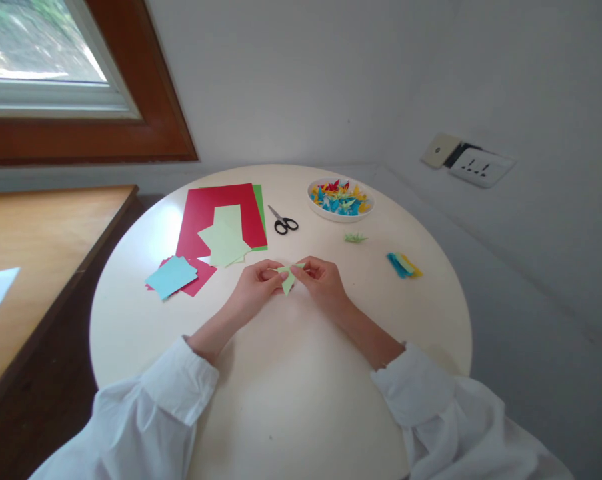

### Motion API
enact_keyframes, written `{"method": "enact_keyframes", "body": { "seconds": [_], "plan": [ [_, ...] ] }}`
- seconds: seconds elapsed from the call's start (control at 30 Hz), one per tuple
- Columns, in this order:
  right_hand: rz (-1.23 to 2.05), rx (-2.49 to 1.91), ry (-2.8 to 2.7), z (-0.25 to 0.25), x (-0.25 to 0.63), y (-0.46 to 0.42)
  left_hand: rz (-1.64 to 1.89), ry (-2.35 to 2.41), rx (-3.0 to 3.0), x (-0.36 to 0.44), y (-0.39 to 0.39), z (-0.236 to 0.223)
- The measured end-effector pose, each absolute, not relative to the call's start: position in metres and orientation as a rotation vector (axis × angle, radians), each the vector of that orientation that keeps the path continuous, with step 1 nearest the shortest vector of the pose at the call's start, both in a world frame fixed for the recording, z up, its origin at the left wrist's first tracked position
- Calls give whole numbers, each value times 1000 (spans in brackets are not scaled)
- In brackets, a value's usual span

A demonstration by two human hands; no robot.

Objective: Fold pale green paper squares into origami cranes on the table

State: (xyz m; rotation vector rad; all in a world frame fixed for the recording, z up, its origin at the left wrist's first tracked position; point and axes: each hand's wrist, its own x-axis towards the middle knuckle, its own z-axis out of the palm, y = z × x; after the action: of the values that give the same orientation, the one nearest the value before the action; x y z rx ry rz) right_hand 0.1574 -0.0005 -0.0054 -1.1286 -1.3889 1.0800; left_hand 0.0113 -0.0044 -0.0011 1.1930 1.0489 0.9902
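My left hand (253,288) and right hand (325,283) pinched a part-folded, pale-green paper triangle (289,283); multicoloured folded-paper pieces (347,206) lay at one o'clock, unfolded pale-green paper sheets (227,233) at eleven.

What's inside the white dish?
The white dish holds small folded paper pieces in blue, yellow, red and pale green. They overlap, so lower pieces and most of the dish's floor can't be seen.

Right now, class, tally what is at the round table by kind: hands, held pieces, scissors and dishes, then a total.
Hands, left hand and right hand: 2
Pale green piece, held: 1
Scissors: 1
White dish: 1
Total: 5
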Motion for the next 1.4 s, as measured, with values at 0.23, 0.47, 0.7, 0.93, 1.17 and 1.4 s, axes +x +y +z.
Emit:
{"method": "enact_keyframes", "body": {
  "seconds": [0.23, 0.47, 0.7, 0.93, 1.17, 1.4],
  "plan": [
    [1082, -1149, -1381, -5, 157, -1, 978, 1043, 1271, 10, -3, -3],
    [1055, -1243, -1519, -6, 157, 0, 966, 1172, 1519, 8, -3, -1],
    [1160, -1156, -1547, -3, 155, -2, 869, 1109, 1528, 10, -5, -3],
    [1113, -1170, -1533, -3, 156, -2, 927, 1147, 1438, 10, -4, -5],
    [1082, -1142, -1595, -2, 160, 0, 1005, 1137, 1397, 8, -3, 3],
    [1105, -1200, -1483, -2, 160, -1, 1041, 1158, 1359, 8, -2, 2]
  ]
}}
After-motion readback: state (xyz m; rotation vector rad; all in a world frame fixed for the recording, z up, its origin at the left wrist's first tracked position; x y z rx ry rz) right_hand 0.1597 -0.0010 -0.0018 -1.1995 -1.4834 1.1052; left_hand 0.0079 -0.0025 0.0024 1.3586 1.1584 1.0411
